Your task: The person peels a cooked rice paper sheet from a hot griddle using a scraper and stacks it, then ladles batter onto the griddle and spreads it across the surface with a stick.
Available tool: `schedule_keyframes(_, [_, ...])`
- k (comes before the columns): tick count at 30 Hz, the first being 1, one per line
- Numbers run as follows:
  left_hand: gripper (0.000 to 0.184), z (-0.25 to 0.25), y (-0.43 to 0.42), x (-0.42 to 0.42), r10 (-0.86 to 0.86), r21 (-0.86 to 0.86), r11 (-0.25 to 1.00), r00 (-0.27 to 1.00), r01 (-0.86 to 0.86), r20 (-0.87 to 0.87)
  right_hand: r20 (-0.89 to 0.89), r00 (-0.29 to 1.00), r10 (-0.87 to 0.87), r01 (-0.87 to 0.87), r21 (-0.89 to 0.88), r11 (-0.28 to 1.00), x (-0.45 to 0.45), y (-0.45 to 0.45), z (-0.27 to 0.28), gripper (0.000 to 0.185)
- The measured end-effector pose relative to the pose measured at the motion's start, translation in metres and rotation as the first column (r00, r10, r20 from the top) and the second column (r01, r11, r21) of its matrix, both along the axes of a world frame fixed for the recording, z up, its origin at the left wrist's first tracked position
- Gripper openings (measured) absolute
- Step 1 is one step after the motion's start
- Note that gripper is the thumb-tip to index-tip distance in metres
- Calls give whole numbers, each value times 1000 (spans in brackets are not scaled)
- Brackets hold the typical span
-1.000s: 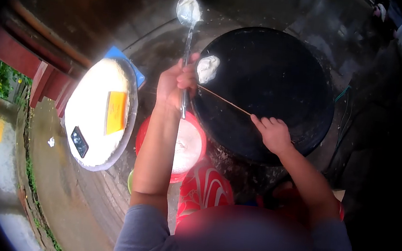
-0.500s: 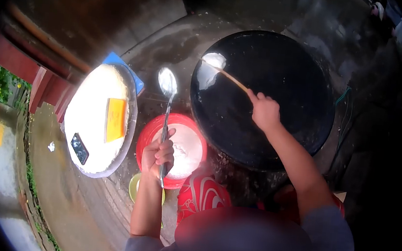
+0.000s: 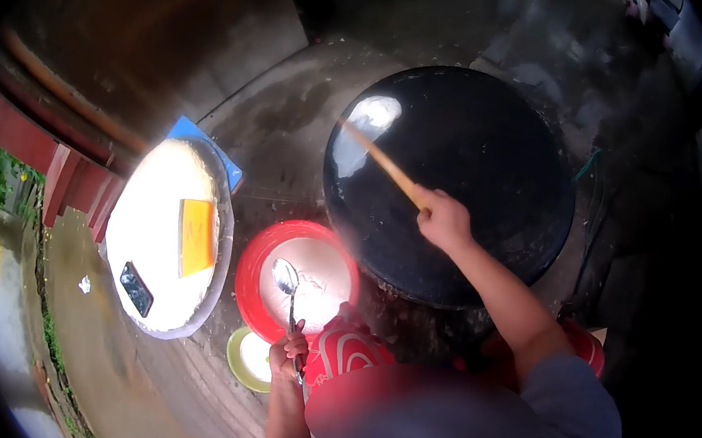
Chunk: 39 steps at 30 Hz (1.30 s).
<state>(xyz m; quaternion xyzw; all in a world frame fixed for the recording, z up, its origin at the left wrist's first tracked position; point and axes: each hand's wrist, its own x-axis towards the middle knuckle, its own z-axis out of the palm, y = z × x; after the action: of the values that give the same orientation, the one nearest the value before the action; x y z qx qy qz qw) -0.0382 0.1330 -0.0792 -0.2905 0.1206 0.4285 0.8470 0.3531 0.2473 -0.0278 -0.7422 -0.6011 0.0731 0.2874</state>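
My left hand (image 3: 289, 355) is closed round the handle of a long metal spoon (image 3: 285, 276). The spoon's bowl is over the red basin (image 3: 255, 252), which holds white batter-like liquid (image 3: 322, 277). My right hand (image 3: 445, 220) grips a wooden stick (image 3: 388, 167) above the left part of a large round black griddle (image 3: 483, 164). Near the stick's far end, a white patch of batter (image 3: 374, 116) lies on the griddle, with a thinner smear below it. The stick's tip is blurred, so I cannot tell whether it touches the batter.
On the left stands a bright, white-topped round surface (image 3: 153, 208) with an orange rectangular packet (image 3: 196, 238) and a phone (image 3: 137, 289). A blue flat object (image 3: 221, 160) pokes out behind it. A green bowl (image 3: 237, 364) sits below the basin, beside a red patterned cloth (image 3: 347, 349).
My left hand has drawn back toward me, bringing the spoon's bowl from beside the griddle to over the basin. The stick has swung across the batter, and the white smear looks wider.
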Motion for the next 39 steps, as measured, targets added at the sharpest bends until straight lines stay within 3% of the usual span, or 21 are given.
schedule_keyframes(2, [36, -7, 0, 0, -5, -8, 1000, 1000, 5, -9, 259, 963, 73, -61, -56, 997, 7, 2, 8, 49])
schedule_keyframes(3, [36, -8, -1, -1, -7, -19, 1000, 1000, 7, -23, 355, 935, -24, 23, 9, 1000, 27, 17, -7, 51])
schedule_keyframes(5, [35, -8, -2, -2, -24, -6, 1000, 1000, 24, -14, 361, 927, -100, 120, -34, 992, 48, 29, 10, 50])
schedule_keyframes(7, [35, -7, 0, 0, -26, -1, 1000, 999, 26, -32, 81, 982, -169, 174, -56, 983, 30, 28, 15, 50])
schedule_keyframes(9, [35, -10, 2, -1, -32, 26, 999, 997, 34, -70, -11, 995, -99, 99, -49, 994, -1, 18, 13, 49])
schedule_keyframes(11, [35, -11, 2, -1, -22, 19, 1000, 996, 24, -88, 196, 973, 120, -102, -99, 990, -21, 18, 26, 47])
schedule_keyframes(13, [35, -14, 2, -1, -31, 18, 999, 996, 32, -84, 403, 915, 7, 37, -102, 994, 10, 45, 13, 43])
schedule_keyframes(14, [35, -15, 1, -2, -35, 22, 999, 996, 36, -81, 425, 902, -74, 122, -87, 989, 34, 54, 10, 41])
schedule_keyframes(17, [35, -12, 0, -4, -23, 40, 999, 993, 27, -116, 135, 967, -218, 231, -92, 969, 46, 45, 11, 39])
schedule_keyframes(19, [35, -16, 1, -4, -34, 58, 998, 994, 40, -105, 1, 980, -198, 197, -58, 979, 22, 28, 2, 44])
schedule_keyframes(21, [35, -15, 2, -3, -30, 18, 999, 995, 32, -99, 176, 984, -20, 34, -75, 997, 15, 14, 11, 49])
schedule_keyframes(23, [34, -11, 2, 0, -56, -11, 998, 993, 55, -106, 377, 913, -154, 205, -100, 974, 53, 33, 6, 54])
schedule_keyframes(25, [34, -8, 3, -1, -60, -43, 998, 990, 55, -127, 314, 919, -240, 276, -75, 958, 81, 38, 12, 50])
schedule_keyframes(27, [34, -10, 3, -4, -60, -18, 998, 987, 58, -146, -10, 936, -351, 347, -138, 928, 62, 38, 14, 44])
schedule_keyframes(29, [34, -11, 7, 0, -56, 4, 998, 985, 57, -161, -66, 961, -267, 256, -140, 956, 23, 31, 26, 47])
schedule_keyframes(31, [35, -9, 6, 1, -67, 8, 998, 991, 68, -114, 210, 971, -115, 128, -46, 991, 18, 46, 10, 49])
schedule_keyframes(32, [35, -9, 4, 0, -72, 1, 997, 990, 73, -119, 306, 944, -120, 156, -97, 983, 35, 57, 11, 49])
schedule_keyframes(33, [35, -10, 2, -3, -81, -3, 997, 989, 82, -126, 387, 890, -239, 284, -64, 957, 57, 67, 4, 47])
schedule_keyframes(35, [35, -11, 6, -4, -99, 8, 995, 986, 101, -134, 335, 897, -288, 318, -36, 947, 88, 56, 8, 46])
schedule_keyframes(37, [34, -21, 6, -11, -119, 57, 990, 985, 126, -123, 122, 934, -337, 354, -176, 918, 73, 33, 15, 48])
schedule_keyframes(39, [34, -18, 7, -7, -67, -12, 998, 984, 66, -163, 79, 961, -264, 269, -61, 961, 39, 9, 4, 53])
